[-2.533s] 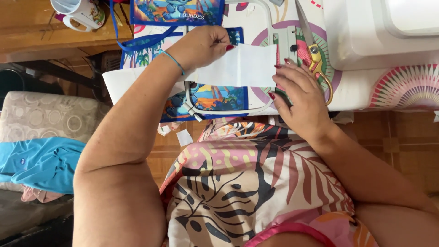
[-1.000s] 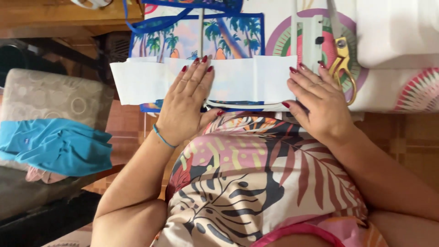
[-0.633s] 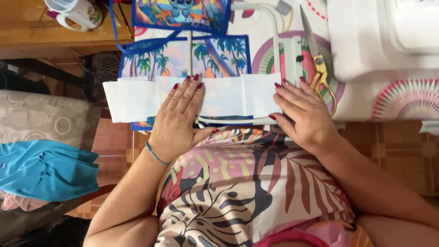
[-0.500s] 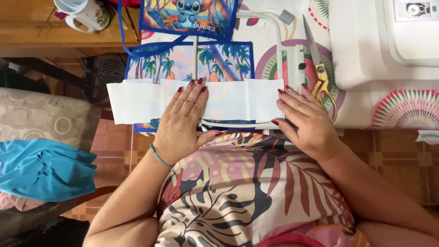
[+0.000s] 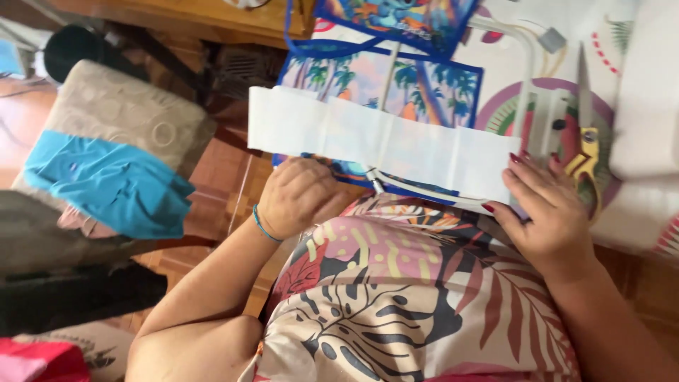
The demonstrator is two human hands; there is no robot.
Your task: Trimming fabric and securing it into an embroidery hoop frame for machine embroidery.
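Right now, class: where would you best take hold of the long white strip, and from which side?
Grip the white strip at its free left end, coming from the left. That end juts past the printed cloth, while the right hand already pins the right end.

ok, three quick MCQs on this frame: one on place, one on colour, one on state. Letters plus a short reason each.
1. Where do the yellow-handled scissors lie?
A. on the chair cushion
B. on the table past the right hand
C. on the person's lap

2. What colour is the cloth draped on the chair cushion?
A. turquoise
B. orange
C. black

3. What is the left hand doing?
A. lying flat on top of the white strip
B. holding the scissors
C. curled at the strip's near edge

Answers:
1 B: they lie just beyond the right hand's fingertips.
2 A: the cloth is clearly turquoise.
3 C: the fingers are bent under at the strip's lower edge.
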